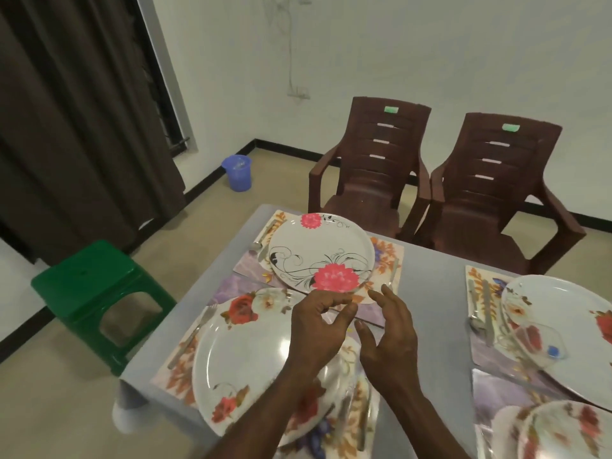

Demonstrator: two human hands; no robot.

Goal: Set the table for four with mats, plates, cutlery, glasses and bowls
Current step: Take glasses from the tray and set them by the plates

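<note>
Both hands are hovering over the table (430, 293): left hand (318, 329) loosely curled, right hand (387, 336) spread, neither holding anything. The pink-flowered plate (321, 253) is lying on its mat (385, 260) just beyond. Best nudging it gently, centring it between the cutlery.

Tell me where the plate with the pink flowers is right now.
In the head view, the plate with the pink flowers lies on the far-left mat, just beyond both hands, in front of the left brown chair.
</note>
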